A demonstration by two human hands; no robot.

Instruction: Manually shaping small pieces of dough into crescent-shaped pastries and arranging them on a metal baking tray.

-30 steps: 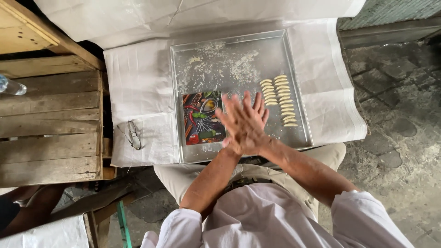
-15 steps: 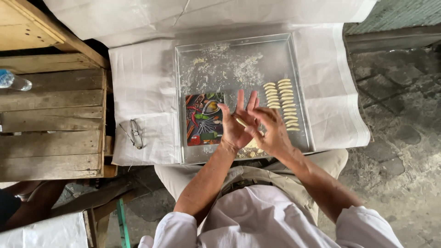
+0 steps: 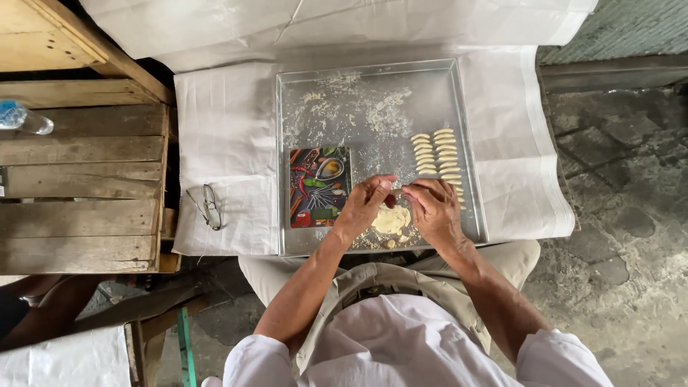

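A floured metal tray (image 3: 459, 129) lies on a white cloth in front of me. My left hand (image 3: 365, 204) and my right hand (image 3: 432, 209) meet over its near edge, fingertips pinching a small piece of dough (image 3: 396, 192) between them. Below the hands sits a pale lump of dough (image 3: 390, 220) with crumbs around it. Two rows of small shaped dough pieces (image 3: 437, 154) lie at the tray's right. A colourful printed board (image 3: 317, 186) rests in the tray's left part, just left of my left hand.
A pair of glasses (image 3: 208, 206) lies on the white cloth (image 3: 229, 143) left of the tray. A wooden slatted crate (image 3: 79, 179) stands further left with a plastic bottle (image 3: 25, 118) on it. Stone paving (image 3: 623, 186) is at the right.
My palms were pressed together over the tray a second ago. They have parted and dropped toward the near edge, fingertips now pinching a small dough piece.
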